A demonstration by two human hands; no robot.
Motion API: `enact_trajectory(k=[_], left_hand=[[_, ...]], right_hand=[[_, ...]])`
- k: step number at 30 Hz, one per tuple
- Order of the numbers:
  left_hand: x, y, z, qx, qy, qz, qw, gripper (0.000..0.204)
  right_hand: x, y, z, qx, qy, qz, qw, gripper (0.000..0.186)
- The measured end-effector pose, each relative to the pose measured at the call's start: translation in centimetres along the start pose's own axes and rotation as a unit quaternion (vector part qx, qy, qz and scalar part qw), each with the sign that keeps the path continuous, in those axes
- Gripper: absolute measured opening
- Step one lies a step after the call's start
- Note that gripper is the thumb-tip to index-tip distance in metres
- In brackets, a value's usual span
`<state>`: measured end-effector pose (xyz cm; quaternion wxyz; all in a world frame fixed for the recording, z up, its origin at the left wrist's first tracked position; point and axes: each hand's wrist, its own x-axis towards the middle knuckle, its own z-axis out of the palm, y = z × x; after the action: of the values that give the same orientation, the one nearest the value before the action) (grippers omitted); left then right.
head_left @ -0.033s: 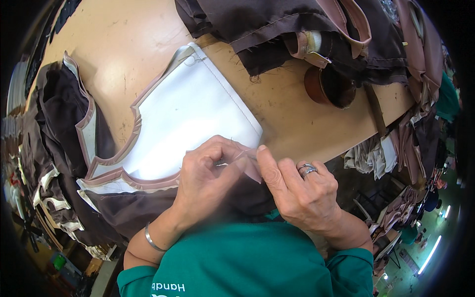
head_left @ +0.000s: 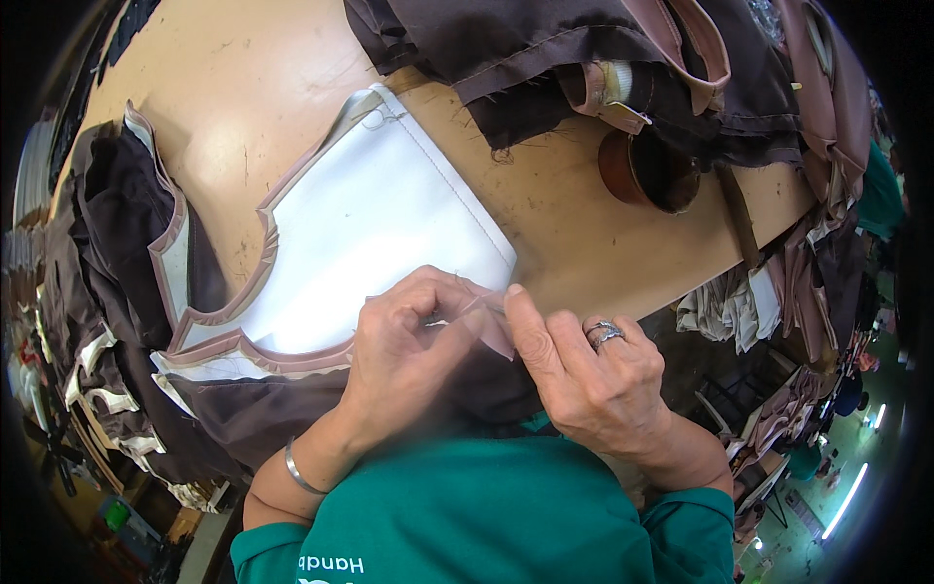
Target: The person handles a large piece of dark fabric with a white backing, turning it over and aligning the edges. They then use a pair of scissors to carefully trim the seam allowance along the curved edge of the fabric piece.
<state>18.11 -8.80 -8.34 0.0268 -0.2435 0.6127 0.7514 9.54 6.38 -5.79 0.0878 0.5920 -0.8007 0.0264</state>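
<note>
- Already, our panel [head_left: 360, 214] is edge-stitched.
- Near the table's [head_left: 584, 258] front edge, threads [head_left: 475, 300] look untrimmed.
- Our left hand [head_left: 404, 336] pinches a flap [head_left: 497, 339]; our right hand's [head_left: 595, 375] grip, we can't tell.

White panel [head_left: 389, 214] (mauve edging [head_left: 265, 258]), dark brown cloth [head_left: 263, 409]

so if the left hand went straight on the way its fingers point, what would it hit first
The left hand would probably meet the right hand, whose nearest fingers lie just beyond its own. Depth is unclear there, so it might pass over or under.
</note>
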Motion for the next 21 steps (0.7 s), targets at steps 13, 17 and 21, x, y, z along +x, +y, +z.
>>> enact_trajectory(k=[13, 17, 21], left_hand=[[0.0, 0.0, 0.0, -0.020, -0.011, 0.020, 1.000, 0.007], [0.1, -0.1, 0.3, 0.056, 0.008, 0.094, 0.994, 0.004], [-0.2, 0.0, 0.2, 0.032, 0.036, 0.061, 0.997, 0.002]], right_hand=[[0.2, 1.2, -0.9, 0.223, -0.049, 0.115, 0.967, 0.035], [1.2, 1.1, 0.7, 0.467, 0.001, 0.197, 0.862, 0.038], [2.0, -0.3, 1.9, 0.649, 0.011, 0.287, 0.705, 0.037]])
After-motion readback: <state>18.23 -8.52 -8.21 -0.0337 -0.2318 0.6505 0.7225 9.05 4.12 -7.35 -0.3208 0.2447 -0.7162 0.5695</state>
